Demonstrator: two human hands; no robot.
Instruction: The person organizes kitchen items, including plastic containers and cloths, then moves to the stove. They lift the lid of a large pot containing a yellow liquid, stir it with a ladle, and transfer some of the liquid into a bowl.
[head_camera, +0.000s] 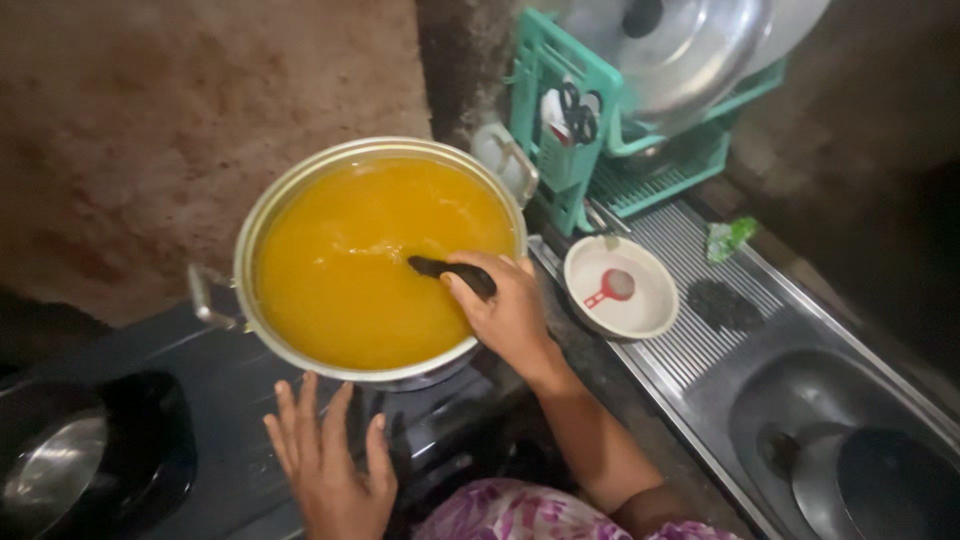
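A large metal pot (245, 250) full of thick orange-yellow liquid (350, 270) stands on a dark stove (200, 400). My right hand (505, 305) reaches over the pot's near right rim and grips the black handle of a ladle (440, 268) whose end is sunk in the liquid. My left hand (330, 460) hovers flat with fingers spread over the stove top, just below the pot, holding nothing.
A white bowl (650, 310) with a small red strainer (612, 288) sits on the steel drainboard. A green dish rack (620, 130) with metal lids stands behind. A steel sink (850, 440) lies at right. A dark pan (70, 460) sits at lower left.
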